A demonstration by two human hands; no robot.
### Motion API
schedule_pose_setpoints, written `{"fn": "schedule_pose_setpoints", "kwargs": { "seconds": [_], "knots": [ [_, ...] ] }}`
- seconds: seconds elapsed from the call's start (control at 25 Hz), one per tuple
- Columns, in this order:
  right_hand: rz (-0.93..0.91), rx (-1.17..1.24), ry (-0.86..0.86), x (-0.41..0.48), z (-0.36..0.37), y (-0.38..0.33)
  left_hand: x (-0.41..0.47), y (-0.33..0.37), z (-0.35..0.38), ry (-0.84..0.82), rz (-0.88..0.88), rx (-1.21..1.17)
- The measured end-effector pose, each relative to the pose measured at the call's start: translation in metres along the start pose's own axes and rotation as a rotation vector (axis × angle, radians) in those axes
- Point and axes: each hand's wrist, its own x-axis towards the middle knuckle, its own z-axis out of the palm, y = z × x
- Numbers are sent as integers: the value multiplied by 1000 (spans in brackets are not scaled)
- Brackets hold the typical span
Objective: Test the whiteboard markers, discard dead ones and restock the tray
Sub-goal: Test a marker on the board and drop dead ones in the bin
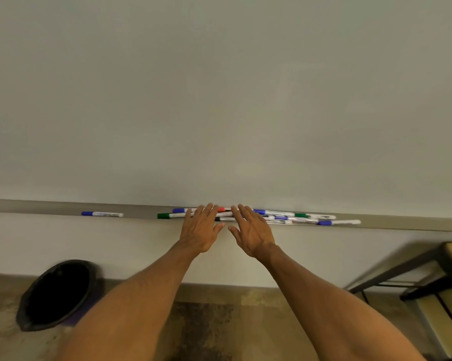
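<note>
Nearest the camera, both bare forearms are reaching forward and up from the bottom of the view. A black waste bin (pixel 55 295) is sitting on the floor below and left of the left arm, and a dark-framed table (pixel 449 256) is showing at the right edge. The left hand (pixel 200 227) and right hand (pixel 251 230) are lying side by side, thumbs almost meeting, with fingers straight and spread and nothing in either grasp. The fingertips are reaching over the marker tray (pixel 50 207); whether they are pressing the markers or hovering just above is unclear from this angle. The pile of whiteboard markers (pixel 285 217) is lying directly ahead of the hands, long axes running left-right along the tray and so crosswise to the fingers. Most of the pile is trailing off to the right, making the right hand the nearer one for it. A green-capped marker (pixel 172 215) is sticking out just left of the left hand. A lone blue-capped marker (pixel 102 214) is resting well apart to the left. Behind the tray the whiteboard (pixel 219 87) is showing no test strokes, so testing is probably not yet begun.
</note>
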Motion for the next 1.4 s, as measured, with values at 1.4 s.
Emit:
{"fn": "schedule_pose_setpoints", "kwargs": {
  "seconds": [1.4],
  "knots": [
    [202,-81,-45,-37,2,323,121,288,111,-187,225,24]
  ]
}}
